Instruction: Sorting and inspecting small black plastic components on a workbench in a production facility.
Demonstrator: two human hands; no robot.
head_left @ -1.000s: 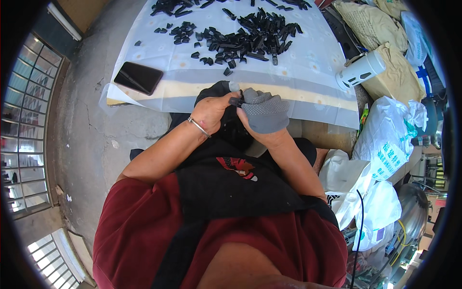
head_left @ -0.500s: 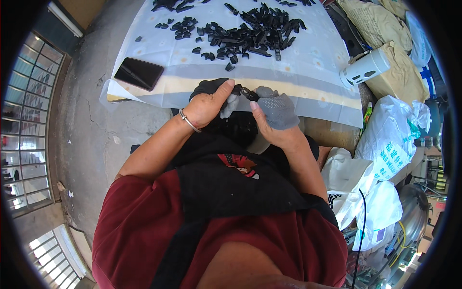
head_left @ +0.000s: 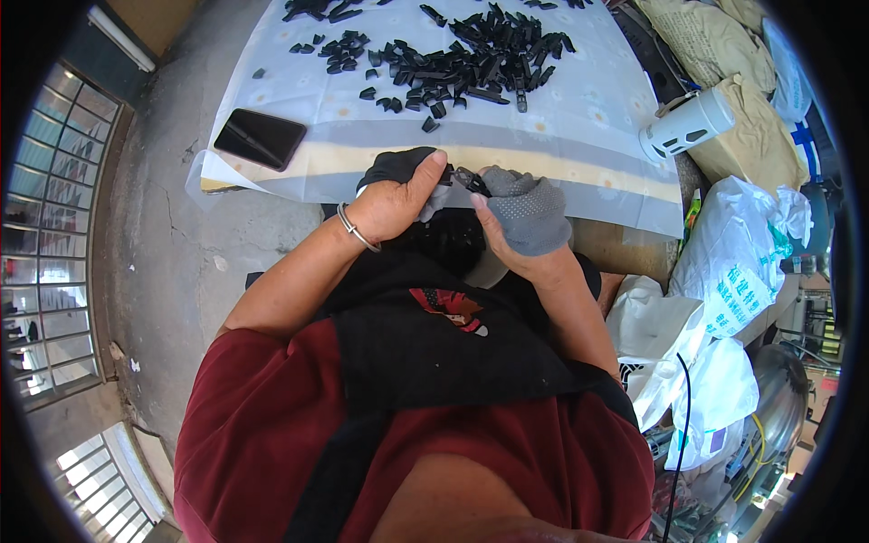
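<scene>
Both my hands are held close together just beyond the table's near edge, fingers curled and bare thumbs on top. My left hand [head_left: 398, 192], in a black and grey glove, pinches a small black plastic piece [head_left: 448, 172], mostly hidden by the thumb and fingers. In my right hand [head_left: 525, 217], with a grey dotted glove, is a longer black plastic part [head_left: 471, 181], its end pointing at the left hand. Whether the two pieces touch, I cannot tell. Farther off lies a heap of similar black plastic parts [head_left: 453, 65], some short and some long.
A patterned cloth under clear sheeting covers the table [head_left: 588, 172]. On it rest a dark phone [head_left: 261, 139] at left and a white bottle [head_left: 688, 125] at right. White plastic bags [head_left: 733, 249] and paper sacks [head_left: 756, 136] crowd the right side. Below my hands sits a dark container [head_left: 448, 240].
My right hand has shifted slightly right and down with its black part and turned a little. My left hand has moved slightly right, still pinching its piece.
</scene>
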